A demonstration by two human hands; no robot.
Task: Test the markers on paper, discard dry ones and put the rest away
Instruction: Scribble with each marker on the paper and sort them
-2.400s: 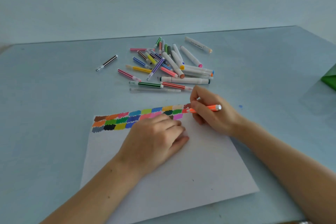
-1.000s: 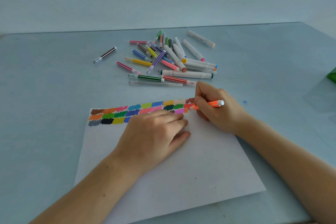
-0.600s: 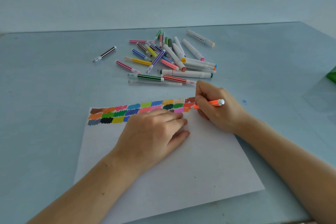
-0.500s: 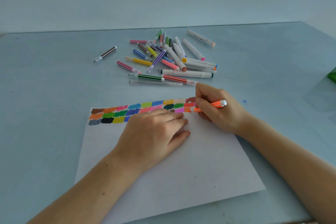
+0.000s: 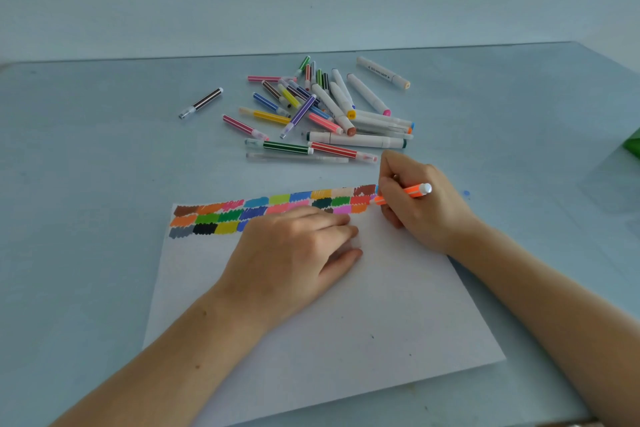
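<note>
A white sheet of paper (image 5: 363, 315) lies on the table, with rows of coloured scribble patches (image 5: 263, 210) along its far edge. My right hand (image 5: 422, 208) grips an orange marker (image 5: 408, 192), tip down at the right end of the patches on a fresh orange patch. My left hand (image 5: 294, 253) rests flat on the paper just below the patches, fingers straight, covering part of the lower rows. A heap of capped markers (image 5: 329, 111), thin striped ones and thicker white ones, lies beyond the paper.
A lone dark striped marker (image 5: 202, 102) lies apart at the left of the heap, and a white marker (image 5: 382, 72) at its far right. A green object (image 5: 632, 146) shows at the right edge. The pale blue table (image 5: 86, 166) meets a wall behind.
My right hand has made small strokes with the orange marker at the right end of the rows, and an orange patch has appeared there. My left hand stays on the paper.
</note>
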